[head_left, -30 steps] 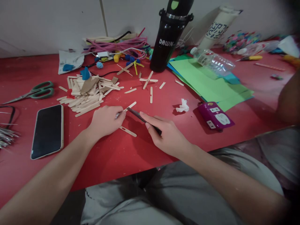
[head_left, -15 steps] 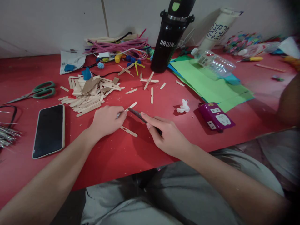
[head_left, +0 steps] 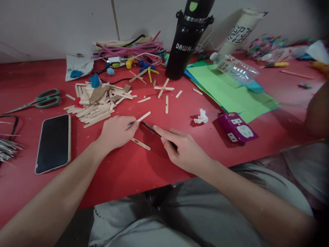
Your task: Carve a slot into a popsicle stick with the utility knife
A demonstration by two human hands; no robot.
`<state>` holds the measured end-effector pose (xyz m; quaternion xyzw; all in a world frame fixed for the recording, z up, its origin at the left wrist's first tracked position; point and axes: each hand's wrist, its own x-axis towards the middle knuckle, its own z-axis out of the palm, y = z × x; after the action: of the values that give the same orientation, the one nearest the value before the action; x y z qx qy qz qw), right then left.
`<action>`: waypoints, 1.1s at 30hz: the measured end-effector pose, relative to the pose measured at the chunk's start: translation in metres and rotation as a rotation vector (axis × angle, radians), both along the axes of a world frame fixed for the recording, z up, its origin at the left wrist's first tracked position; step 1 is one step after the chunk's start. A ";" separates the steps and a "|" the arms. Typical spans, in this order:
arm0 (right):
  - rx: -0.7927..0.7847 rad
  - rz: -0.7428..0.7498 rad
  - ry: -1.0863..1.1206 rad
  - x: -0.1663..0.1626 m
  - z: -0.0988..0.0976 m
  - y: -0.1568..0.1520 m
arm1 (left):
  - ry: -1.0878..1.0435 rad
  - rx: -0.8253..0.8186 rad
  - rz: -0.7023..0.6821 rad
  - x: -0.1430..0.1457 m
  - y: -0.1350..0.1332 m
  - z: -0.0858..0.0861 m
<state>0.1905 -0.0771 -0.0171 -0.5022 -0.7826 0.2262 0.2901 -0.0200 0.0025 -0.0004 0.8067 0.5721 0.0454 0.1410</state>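
My left hand [head_left: 119, 131] is closed around a wooden craft stick [head_left: 144, 116], whose far end points up and to the right out of the fingers. Something shiny shows between thumb and forefinger, too small to make out. My right hand [head_left: 183, 145] grips a slim dark craft knife [head_left: 152, 128], forefinger laid along its top. The knife's tip is beside the left thumb, close to the held stick; whether they touch is unclear. Just below the left fingers lies another craft stick [head_left: 141, 144] with a slot cut in it, on the red table [head_left: 123, 175].
A pile of craft sticks [head_left: 97, 113], green-handled scissors [head_left: 47, 98] and a phone [head_left: 53, 144] lie left. Behind stands a black bottle [head_left: 186, 44]. Right are green paper sheets [head_left: 218, 85], crumpled tissue [head_left: 201, 116] and a purple adapter [head_left: 236, 127]. Another person's arm [head_left: 317, 106] is at far right.
The knife's tip has dropped slightly, down and away from the held stick's upper side. My left hand and the stick stay almost where they were.
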 end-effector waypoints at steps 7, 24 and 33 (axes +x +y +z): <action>0.028 -0.048 0.078 0.000 -0.001 -0.001 | 0.019 0.016 0.004 0.000 0.000 -0.002; 0.047 -0.054 0.054 -0.002 -0.001 0.000 | 0.021 0.019 0.006 0.001 -0.001 0.000; 0.053 -0.052 0.044 -0.002 -0.001 0.000 | 0.030 0.018 0.008 0.000 0.000 0.000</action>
<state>0.1880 -0.0770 -0.0177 -0.5096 -0.7683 0.2088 0.3263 -0.0197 0.0025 -0.0008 0.8062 0.5770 0.0390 0.1252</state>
